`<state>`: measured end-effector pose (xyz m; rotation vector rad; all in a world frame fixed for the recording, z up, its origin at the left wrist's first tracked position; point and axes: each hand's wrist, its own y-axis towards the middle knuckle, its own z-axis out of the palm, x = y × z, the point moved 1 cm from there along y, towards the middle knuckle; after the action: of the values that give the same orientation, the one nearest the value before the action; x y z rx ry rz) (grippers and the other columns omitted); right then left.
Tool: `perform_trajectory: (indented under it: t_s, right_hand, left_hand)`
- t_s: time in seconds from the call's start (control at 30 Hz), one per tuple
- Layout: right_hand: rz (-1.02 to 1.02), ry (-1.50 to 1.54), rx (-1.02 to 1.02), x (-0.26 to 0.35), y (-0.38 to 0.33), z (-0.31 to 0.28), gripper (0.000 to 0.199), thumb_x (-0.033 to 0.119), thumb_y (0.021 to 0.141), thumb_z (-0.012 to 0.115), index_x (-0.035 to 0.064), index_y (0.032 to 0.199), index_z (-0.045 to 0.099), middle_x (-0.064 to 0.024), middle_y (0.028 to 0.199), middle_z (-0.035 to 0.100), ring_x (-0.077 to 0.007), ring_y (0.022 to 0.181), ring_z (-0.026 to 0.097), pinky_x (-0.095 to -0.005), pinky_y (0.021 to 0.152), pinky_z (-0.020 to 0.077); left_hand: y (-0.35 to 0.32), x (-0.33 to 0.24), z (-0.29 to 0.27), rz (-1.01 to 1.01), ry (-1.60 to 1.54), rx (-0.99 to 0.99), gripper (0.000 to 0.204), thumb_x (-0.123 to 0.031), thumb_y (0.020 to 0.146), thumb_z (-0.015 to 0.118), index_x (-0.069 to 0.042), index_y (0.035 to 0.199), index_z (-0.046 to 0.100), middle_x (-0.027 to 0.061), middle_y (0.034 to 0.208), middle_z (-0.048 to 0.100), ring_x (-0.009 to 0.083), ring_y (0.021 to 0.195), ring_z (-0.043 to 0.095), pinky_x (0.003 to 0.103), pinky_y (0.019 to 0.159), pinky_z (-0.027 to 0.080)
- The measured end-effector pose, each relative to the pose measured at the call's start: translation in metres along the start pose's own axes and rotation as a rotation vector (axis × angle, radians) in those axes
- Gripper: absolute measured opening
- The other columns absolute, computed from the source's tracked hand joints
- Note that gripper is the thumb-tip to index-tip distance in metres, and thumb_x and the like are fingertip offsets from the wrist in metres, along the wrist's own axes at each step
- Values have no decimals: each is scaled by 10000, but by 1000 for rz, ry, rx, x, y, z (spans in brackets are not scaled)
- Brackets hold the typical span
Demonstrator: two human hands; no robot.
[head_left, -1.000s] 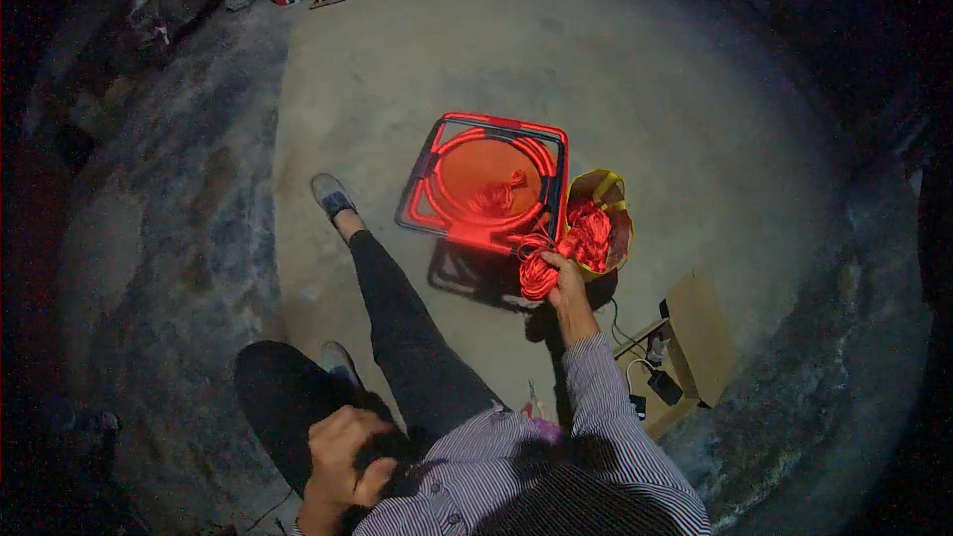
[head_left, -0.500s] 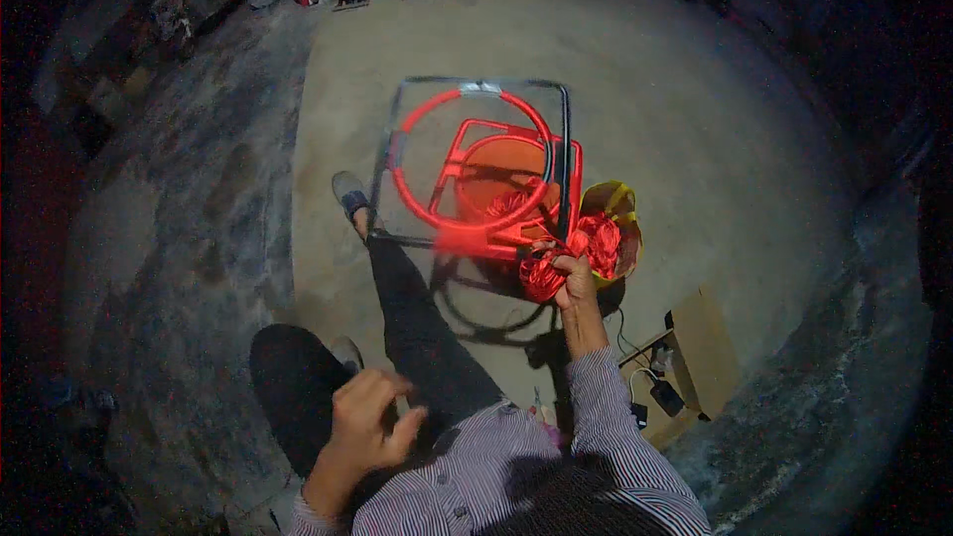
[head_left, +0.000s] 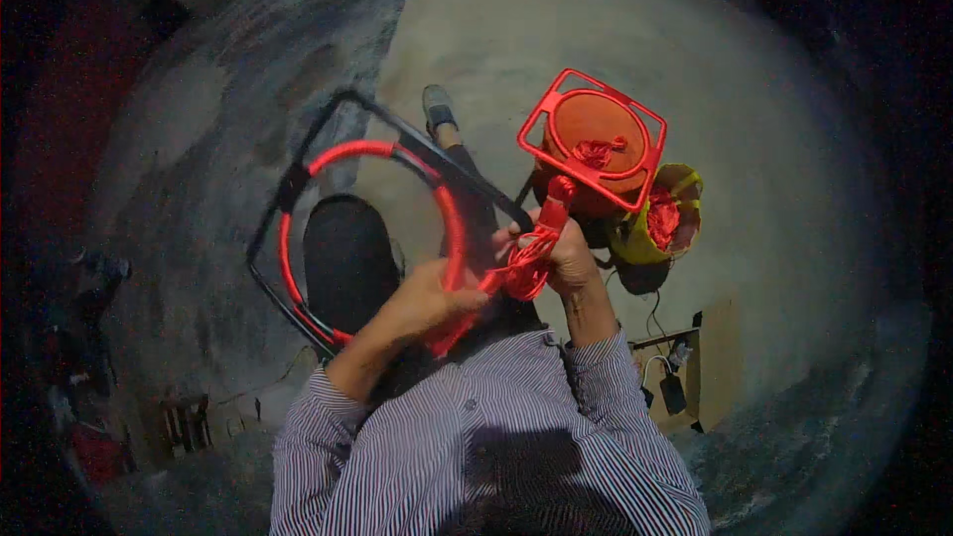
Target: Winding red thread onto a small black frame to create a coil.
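Note:
Over my lap is a black square metal frame [head_left: 260, 231] with a round inner ring, tilted. Red cord is wrapped round much of the ring [head_left: 359, 148]; dark stretches show between. My left hand [head_left: 434, 296] is closed on the frame's near right side, where the wrapping is red and blurred. In my right hand [head_left: 568, 256] is a hank of red cord [head_left: 529, 266], held beside the frame's right corner. The fingers of the right hand are partly hidden by the cord.
A fully red frame [head_left: 528, 135] of like shape lies on a round orange-topped stool [head_left: 586, 117], with loose red cord on it. Right of it stands a yellow-edged bag [head_left: 692, 201] holding red cord. An open cardboard box [head_left: 717, 352] with a black adapter [head_left: 673, 393] sits at near right.
The black frame has come left and nearer, over my lap. My left hand, empty before, now grips it. The cord hank is still in my right hand. My view has shifted.

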<state>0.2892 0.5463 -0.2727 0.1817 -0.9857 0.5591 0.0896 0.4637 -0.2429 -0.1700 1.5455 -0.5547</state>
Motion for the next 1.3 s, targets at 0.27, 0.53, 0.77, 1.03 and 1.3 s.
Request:
perform_trajectory:
  t_s: [0.27, 0.53, 0.77, 1.03, 1.3]
  right_hand:
    - [-103, -314, -251, 19, -15, -38, 252, 108, 734, 663, -18, 927, 561, -160, 926, 642, -196, 765, 639, -326, 723, 534]
    - [-96, -269, -250, -3, -28, 5, 331, 100, 773, 596, -66, 1058, 571, -133, 837, 658, -191, 713, 649, -295, 665, 530]
    - [91, -371, -8, -84, 13, 58, 325, 80, 769, 619, -16, 1076, 578, -41, 816, 636, -126, 773, 618, -260, 722, 490]
    - [180, -239, 4, -103, 4, 50, 165, 60, 755, 650, -2, 891, 581, -63, 848, 636, -145, 764, 615, -297, 727, 490]
    - [108, -388, -35, -85, -5, 63, 158, 155, 786, 691, 25, 778, 602, -24, 751, 626, -120, 693, 588, -283, 664, 471]
  left_hand:
    - [-1, 19, -42, -28, -362, -210, 156, -94, 817, 659, -57, 814, 507, 47, 710, 595, 128, 596, 574, 249, 553, 479]
    - [-2, 47, -71, -70, -454, -154, 225, -124, 842, 633, -15, 1012, 535, 68, 794, 601, 156, 630, 605, 282, 589, 543]
    - [-2, 60, -69, -46, -684, -14, 432, -172, 851, 628, 10, 1210, 471, 101, 910, 618, 188, 712, 642, 316, 618, 562]
    - [-1, 55, -65, -113, -764, 40, 284, -223, 887, 579, -15, 1073, 531, 118, 897, 626, 196, 725, 631, 321, 631, 540]
    - [8, 49, -52, -109, -647, 50, 188, -209, 867, 610, -30, 909, 575, 78, 794, 637, 153, 642, 627, 281, 586, 539]
